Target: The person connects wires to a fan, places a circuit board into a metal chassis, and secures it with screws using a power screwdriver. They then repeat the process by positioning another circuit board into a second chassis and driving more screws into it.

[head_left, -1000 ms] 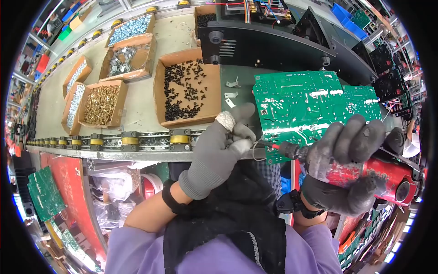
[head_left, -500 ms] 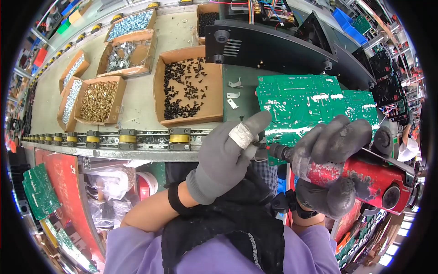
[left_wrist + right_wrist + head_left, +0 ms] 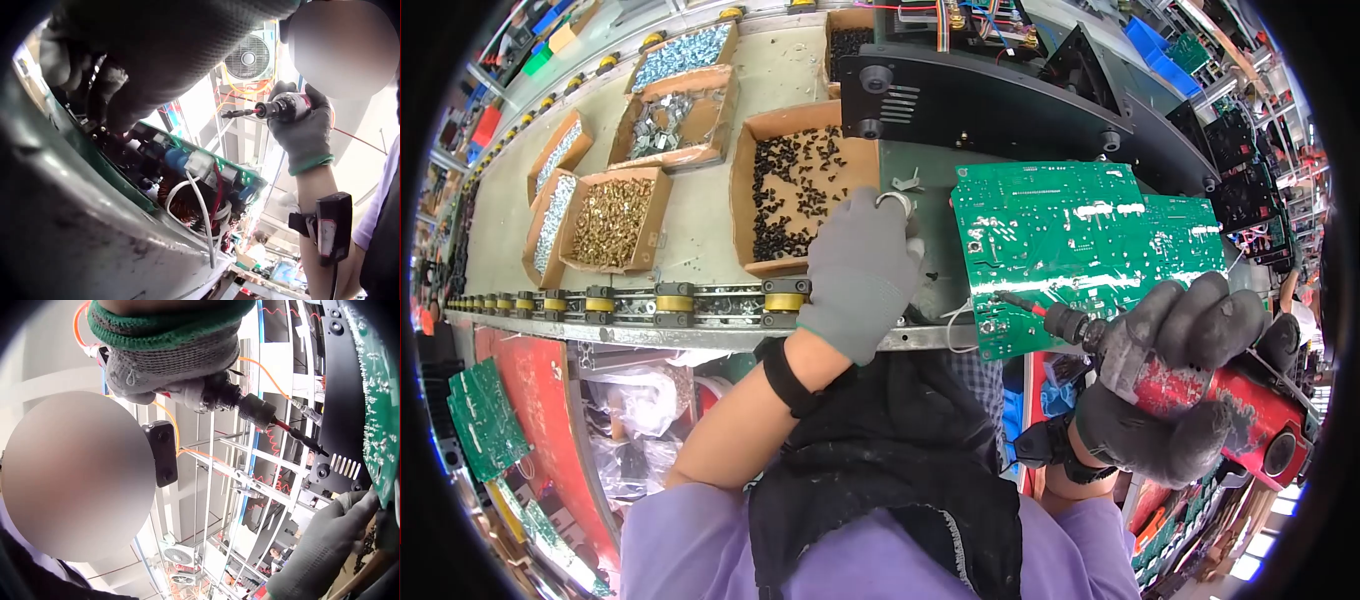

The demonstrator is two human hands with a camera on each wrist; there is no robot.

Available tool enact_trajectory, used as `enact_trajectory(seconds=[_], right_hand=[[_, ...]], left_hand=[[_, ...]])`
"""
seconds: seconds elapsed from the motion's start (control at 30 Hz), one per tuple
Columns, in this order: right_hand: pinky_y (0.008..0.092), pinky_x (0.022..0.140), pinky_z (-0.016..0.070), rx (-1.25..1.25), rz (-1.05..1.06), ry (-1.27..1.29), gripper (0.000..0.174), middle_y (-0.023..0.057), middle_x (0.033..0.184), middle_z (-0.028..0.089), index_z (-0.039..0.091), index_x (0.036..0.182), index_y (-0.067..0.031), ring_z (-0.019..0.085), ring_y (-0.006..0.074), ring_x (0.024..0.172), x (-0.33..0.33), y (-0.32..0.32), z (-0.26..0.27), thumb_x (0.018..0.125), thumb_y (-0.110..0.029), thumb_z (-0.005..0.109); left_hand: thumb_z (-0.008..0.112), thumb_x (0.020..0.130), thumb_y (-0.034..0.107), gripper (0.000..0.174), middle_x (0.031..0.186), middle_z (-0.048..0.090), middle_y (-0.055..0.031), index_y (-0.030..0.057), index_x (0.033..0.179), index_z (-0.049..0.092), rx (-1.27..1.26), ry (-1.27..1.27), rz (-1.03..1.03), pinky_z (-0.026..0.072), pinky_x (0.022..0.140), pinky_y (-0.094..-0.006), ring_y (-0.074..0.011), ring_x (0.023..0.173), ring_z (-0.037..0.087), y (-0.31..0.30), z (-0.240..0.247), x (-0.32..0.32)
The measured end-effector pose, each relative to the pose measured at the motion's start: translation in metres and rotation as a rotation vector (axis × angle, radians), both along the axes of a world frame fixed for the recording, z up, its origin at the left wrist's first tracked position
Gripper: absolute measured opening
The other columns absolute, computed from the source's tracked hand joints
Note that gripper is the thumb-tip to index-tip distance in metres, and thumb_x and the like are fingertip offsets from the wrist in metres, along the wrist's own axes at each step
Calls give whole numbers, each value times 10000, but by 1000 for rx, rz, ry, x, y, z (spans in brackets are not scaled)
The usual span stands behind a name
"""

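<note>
My gloved left hand [image 3: 860,270] reaches over the bench between the screw box and the circuit board, its fingers curled down beside a small metal bracket [image 3: 908,182]. White tape wraps one finger; the fingertips are mostly hidden, and I cannot tell whether they pinch anything. In my gloved right hand [image 3: 1185,325] is a red power screwdriver [image 3: 1250,420], held sideways. Its dark bit [image 3: 1015,300] points left and overlaps the front left part of the green circuit board [image 3: 1080,235]. The left wrist view shows components and a white cable [image 3: 203,215] under that board.
A cardboard box of black screws [image 3: 750,190] stands left of my left hand. Boxes of brass screws [image 3: 615,220], metal clips [image 3: 665,125] and silvery screws [image 3: 685,60] stand farther left. A black metal chassis [image 3: 990,100] lies behind the board. A roller rail [image 3: 730,303] runs along the front edge.
My left hand has left the driver's bit and moved left and away from me to the brackets. The right hand, still holding the screwdriver, has shifted slightly right since half a second ago.
</note>
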State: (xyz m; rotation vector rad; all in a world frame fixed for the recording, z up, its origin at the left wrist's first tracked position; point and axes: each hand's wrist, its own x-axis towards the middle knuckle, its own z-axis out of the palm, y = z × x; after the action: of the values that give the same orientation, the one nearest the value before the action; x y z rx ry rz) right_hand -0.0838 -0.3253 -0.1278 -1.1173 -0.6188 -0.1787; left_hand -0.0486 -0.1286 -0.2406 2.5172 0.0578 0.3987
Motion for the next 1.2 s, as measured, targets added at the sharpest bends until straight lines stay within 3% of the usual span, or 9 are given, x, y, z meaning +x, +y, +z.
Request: enact_trajectory(seconds=[0.17,0.23,0.27,0.33,0.4,0.53,0.63,0.7,1.2], right_hand=[[304,579,463,37,-114,-20,506,56,829,366,423,1107,-28,438,181,734,-2,1,-1,838,-317,740],[282,558,435,58,-54,-4,512,48,815,364,425,1116,-28,418,161,705,-2,-4,2,828,-301,750],[275,551,426,63,-38,2,514,45,811,364,426,1119,-28,411,154,695,-2,-5,4,825,-295,753],[269,576,414,49,-8,-33,479,41,806,372,425,1067,-44,407,141,691,-3,-9,11,811,-266,763],[271,610,409,23,80,-34,464,38,807,382,429,1053,-52,408,132,691,-2,-15,13,802,-242,770],[282,568,446,-34,37,113,585,40,824,408,423,1285,-64,418,139,685,-4,-8,6,822,-192,756],[295,550,480,-239,43,64,588,48,834,425,429,1302,-71,440,147,689,-2,-1,10,826,-175,758],[301,544,505,-185,0,-73,604,79,879,478,426,1315,-71,486,162,692,3,11,-6,823,-164,763],[373,632,568,-508,70,-247,588,88,893,577,428,1299,-84,592,183,686,9,20,1,820,-142,764]], left_hand=[[707,766,175,202,903,589,-128,73,927,642,91,147,-17,506,748,-401,-313,799,611,8,11,4],[678,793,117,166,915,604,-110,34,912,597,-337,78,-75,514,743,-344,-243,784,621,14,21,-9],[678,793,117,166,915,604,-110,34,912,597,-342,82,-81,514,743,-344,-243,784,621,18,25,-17],[639,815,37,120,930,605,-83,8,900,560,-956,279,-243,504,737,-284,-155,788,603,23,30,-37],[627,829,26,110,877,617,-28,26,934,591,-1112,345,-311,491,737,-253,-82,778,578,16,31,-59],[639,806,-6,229,859,610,-41,34,1017,561,-1178,402,-341,506,724,-264,-94,776,597,-15,16,-81],[660,781,-34,477,859,597,-43,55,1216,485,-1061,435,-306,504,737,-269,-113,787,593,-27,17,-82],[669,763,-68,684,861,585,-38,84,1367,386,-1129,460,-313,495,740,-266,-108,816,581,-35,16,-82],[692,770,-70,694,849,582,-37,58,1364,356,-1134,438,-236,500,711,-254,-87,784,576,-46,9,-84]])
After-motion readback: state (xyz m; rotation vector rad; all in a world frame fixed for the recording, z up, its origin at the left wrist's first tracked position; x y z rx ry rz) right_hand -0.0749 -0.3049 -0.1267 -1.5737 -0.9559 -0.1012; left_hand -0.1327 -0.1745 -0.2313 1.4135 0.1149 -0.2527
